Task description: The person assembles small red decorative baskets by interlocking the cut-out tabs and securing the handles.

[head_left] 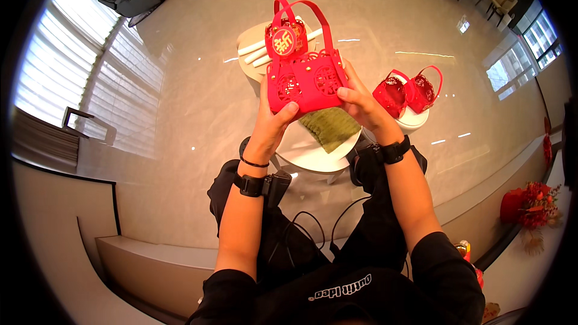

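A red gift basket (310, 89) with cut-out round patterns, gold studs and a tall looped handle is held up in front of me. My left hand (274, 121) grips its lower left corner, thumb on the front face. On the lower right side my right hand (363, 101) grips it the same way; the fingers behind the basket are hidden. Just beyond it, a second red basket (285, 42) with a round gold-marked tag stands on a pale round table (248, 41) among several white rolls (251, 49).
Below my hands, a green cushion or cloth (332, 129) lies on a white round table (301, 155). Two more red baskets (391, 95) sit on a white stool (413, 121) to the right. Red flowers (536, 204) stand far right. Black cables (322, 229) hang over my legs.
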Motion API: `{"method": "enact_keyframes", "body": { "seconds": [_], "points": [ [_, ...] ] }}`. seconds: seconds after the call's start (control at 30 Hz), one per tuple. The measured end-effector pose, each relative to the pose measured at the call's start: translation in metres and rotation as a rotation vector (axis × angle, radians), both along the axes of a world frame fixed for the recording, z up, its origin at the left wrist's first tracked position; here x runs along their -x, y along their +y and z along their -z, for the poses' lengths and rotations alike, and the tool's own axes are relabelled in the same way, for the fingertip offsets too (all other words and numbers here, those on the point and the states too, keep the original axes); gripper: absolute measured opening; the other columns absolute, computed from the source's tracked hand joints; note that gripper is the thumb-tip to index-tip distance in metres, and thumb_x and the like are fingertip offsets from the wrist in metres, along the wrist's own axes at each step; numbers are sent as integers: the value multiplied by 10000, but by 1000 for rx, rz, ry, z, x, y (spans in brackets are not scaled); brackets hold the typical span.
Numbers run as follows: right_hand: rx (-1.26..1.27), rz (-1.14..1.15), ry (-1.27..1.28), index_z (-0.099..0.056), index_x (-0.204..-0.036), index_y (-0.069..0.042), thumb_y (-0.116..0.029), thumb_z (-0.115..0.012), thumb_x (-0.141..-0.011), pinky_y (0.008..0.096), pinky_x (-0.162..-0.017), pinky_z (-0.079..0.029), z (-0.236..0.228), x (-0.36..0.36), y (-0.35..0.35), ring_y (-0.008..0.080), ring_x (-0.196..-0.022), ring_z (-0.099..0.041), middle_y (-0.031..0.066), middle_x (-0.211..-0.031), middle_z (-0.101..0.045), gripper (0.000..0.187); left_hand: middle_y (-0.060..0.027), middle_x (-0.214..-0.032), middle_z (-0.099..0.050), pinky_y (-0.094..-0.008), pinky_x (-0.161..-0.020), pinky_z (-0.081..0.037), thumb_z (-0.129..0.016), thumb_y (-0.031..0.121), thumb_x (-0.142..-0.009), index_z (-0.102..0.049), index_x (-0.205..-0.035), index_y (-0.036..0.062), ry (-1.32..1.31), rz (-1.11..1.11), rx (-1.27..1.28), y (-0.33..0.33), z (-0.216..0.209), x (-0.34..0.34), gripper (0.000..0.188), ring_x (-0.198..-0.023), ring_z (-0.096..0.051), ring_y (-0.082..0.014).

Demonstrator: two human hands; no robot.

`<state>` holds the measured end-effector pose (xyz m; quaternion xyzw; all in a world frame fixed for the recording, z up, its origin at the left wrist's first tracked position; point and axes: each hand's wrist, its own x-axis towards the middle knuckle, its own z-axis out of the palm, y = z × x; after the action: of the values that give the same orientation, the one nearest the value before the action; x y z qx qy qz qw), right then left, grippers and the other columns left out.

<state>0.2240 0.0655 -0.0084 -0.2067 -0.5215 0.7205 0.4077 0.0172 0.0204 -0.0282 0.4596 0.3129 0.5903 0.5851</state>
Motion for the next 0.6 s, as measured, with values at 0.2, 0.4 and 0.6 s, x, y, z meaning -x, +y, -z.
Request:
{"method": "enact_keyframes", "body": {
  "seconds": [0.2, 0.4, 0.6],
  "points": [
    [-52, 80, 10, -137, -1546, -101, -269, -698, -863, 403, -1099, -373, 4, 3, 3, 253, -1365, -398, 158, -1483, -361, 899, -142, -1441, -388, -393, -1060, -433, -772, 217, -809, -145, -1520, 80, -40, -76, 46, -1, -3, -1, 958, -1317, -443, -249],
    [-289, 271, -192, -142, -1535, -96, -251, -782, -814, 410, -1088, -381, 18, 16, 6, 277, -1322, -450, 212, -1432, -398, 977, -175, -1417, -404, -379, -1032, -462, -775, 121, -807, -151, -1502, 36, 45, -220, 60, 7, 7, -8, 939, -1293, -470, -257],
    [-221, 296, -124, -177, -1520, -78, -245, -804, -799, 401, -1076, -398, 23, 21, 9, 274, -1310, -464, 199, -1421, -408, 970, -143, -1422, -407, -382, -1026, -471, -731, 176, -855, -170, -1506, 63, 187, -288, -10, 8, 12, -12, 867, -1280, -480, -237]
  ]
}}
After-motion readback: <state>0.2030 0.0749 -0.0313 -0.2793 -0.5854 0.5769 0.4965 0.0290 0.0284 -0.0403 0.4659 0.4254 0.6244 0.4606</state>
